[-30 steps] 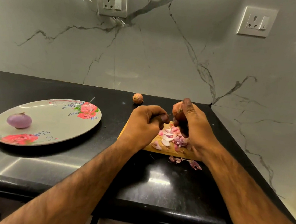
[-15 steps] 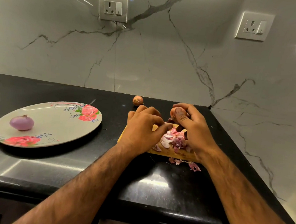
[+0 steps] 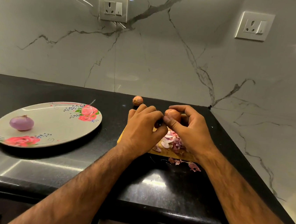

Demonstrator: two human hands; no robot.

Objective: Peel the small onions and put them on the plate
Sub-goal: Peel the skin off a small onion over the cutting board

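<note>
My right hand (image 3: pixel 190 132) holds a small brown-skinned onion (image 3: pixel 173 114) above the wooden cutting board (image 3: pixel 166 153), thumb across its front. My left hand (image 3: pixel 141 129) is curled into a fist right against the onion's left side and grips a dark-handled tool (image 3: pixel 157 124), almost wholly hidden by the fingers. A flowered plate (image 3: pixel 59 135) sits to the left with one peeled purple onion (image 3: pixel 21 122) on it. Another unpeeled onion (image 3: pixel 137 100) lies on the counter behind my left hand.
Purple and white onion peels (image 3: pixel 174 142) are heaped on the board, and a few peel scraps (image 3: pixel 190 166) lie on the black counter (image 3: pixel 64 172) in front of it. Marble walls with two sockets close off the back and right.
Both hands have dropped lower toward the board and moved together. The left fist now touches the onion, which the right hand has turned to show its brown skin.
</note>
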